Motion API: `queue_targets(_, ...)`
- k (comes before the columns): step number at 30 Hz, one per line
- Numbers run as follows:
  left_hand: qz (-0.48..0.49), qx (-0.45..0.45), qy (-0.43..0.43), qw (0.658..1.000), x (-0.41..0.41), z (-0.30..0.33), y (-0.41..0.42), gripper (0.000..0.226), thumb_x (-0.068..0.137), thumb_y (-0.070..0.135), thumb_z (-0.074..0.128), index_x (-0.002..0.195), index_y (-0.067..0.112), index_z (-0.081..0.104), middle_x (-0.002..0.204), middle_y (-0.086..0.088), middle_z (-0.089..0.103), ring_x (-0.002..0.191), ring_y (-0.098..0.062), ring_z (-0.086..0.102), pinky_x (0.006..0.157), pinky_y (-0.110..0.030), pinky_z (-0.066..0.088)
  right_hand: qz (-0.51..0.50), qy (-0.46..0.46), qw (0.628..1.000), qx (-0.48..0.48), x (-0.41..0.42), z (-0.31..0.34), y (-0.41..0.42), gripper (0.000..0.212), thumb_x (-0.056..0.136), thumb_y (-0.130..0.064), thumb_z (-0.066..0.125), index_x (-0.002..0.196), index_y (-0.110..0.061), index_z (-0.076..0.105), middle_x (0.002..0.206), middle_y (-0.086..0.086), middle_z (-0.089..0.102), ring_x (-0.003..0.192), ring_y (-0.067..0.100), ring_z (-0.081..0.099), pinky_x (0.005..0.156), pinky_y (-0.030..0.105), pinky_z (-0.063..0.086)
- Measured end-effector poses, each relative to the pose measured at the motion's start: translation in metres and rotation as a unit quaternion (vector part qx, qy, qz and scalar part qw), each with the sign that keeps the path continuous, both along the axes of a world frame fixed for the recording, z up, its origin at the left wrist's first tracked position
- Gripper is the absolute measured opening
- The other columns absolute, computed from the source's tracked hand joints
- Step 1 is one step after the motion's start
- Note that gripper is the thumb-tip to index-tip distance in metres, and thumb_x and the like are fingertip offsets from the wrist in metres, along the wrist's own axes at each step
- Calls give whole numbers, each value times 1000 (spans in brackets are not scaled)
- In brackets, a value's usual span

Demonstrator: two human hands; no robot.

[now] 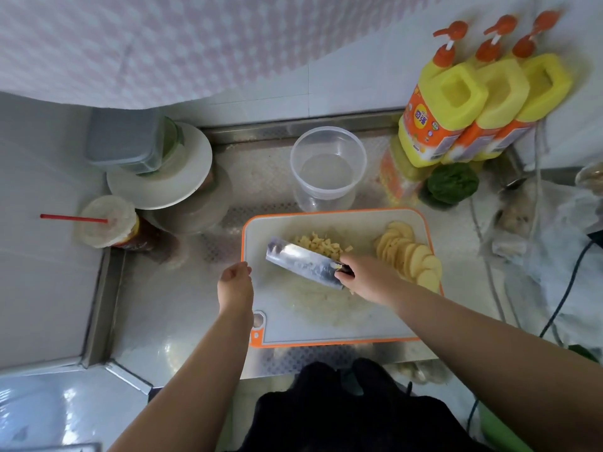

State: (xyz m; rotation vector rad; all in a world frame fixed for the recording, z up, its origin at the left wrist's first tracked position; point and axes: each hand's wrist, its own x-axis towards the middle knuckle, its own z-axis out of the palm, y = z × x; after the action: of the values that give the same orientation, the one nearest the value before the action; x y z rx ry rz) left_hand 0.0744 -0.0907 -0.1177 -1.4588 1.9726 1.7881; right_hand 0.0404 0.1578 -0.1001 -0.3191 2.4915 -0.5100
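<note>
A white cutting board with an orange rim (326,334) lies on the steel counter. My right hand (367,277) grips the handle of a broad cleaver (301,260), whose blade lies tilted across the board's middle. Just behind the blade sits a pile of potato strips (318,244). Overlapping potato slices (409,252) are fanned along the board's right side. My left hand (235,283) hovers at the board's left edge with loosely curled fingers, holding nothing. A clear round tub with water (328,168) stands behind the board.
Three yellow pump bottles (456,102) and a green scouring pad (452,184) stand at the back right. Stacked white plates under a grey lidded box (156,164) and a sealed cup with a red straw (109,221) are on the left. Cables (554,314) and bags lie right.
</note>
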Motion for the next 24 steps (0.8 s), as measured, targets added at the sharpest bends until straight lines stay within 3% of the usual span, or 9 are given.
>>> queue_targets(3, -8, -4, -8, 1000, 0, -3, 1, 22, 97, 20, 46, 110, 21, 63, 106, 2, 65, 93, -19, 57, 85, -34, 45, -11, 3, 1000, 5, -5, -1, -1, 33, 96, -33, 47, 69, -23, 31, 59, -5, 47, 52, 15, 49, 46, 30, 27)
queue_targets(10, -35, -15, -12, 999, -7, -3, 6, 23, 97, 20, 51, 115, 15, 64, 103, -1, 63, 81, -17, 54, 76, -30, 41, -60, 21, 998, 14, -4, -6, -2, 22, 96, -33, 44, 80, -18, 38, 63, -3, 50, 57, 19, 51, 46, 30, 27)
queue_targets(15, -58, -36, -10, 998, -8, -3, 10, 23, 97, 20, 49, 114, 14, 64, 93, 1, 61, 71, -12, 52, 65, -27, 40, -56, 25, 998, 17, -6, 0, 2, 22, 97, -33, 43, 81, -20, 36, 61, -6, 42, 56, 16, 43, 46, 29, 23)
queue_targets(18, -77, -58, -8, 995, -8, 1, 13, 21, 98, 19, 48, 113, 17, 63, 86, 3, 58, 69, -10, 50, 61, -23, 38, -9, 20, 1000, -3, -4, 9, 12, 26, 96, -33, 45, 77, -19, 34, 60, -3, 40, 51, 13, 39, 49, 31, 24)
queue_targets(21, -92, -78, -11, 993, -8, 2, 13, 24, 98, 16, 45, 115, 18, 62, 99, -4, 61, 70, -11, 50, 62, -25, 38, 67, -1, 998, -1, 10, 20, 23, 31, 97, -29, 45, 72, -21, 30, 60, -1, 35, 51, 14, 34, 50, 30, 21)
queue_targets(24, -93, -85, -13, 992, -8, 2, 13, 26, 98, 16, 46, 118, 15, 63, 109, -8, 63, 82, -21, 54, 74, -28, 39, 94, 5, 994, 56, 31, 13, 29, 25, 97, -31, 46, 79, -19, 34, 63, -2, 37, 61, 22, 46, 53, 33, 32)
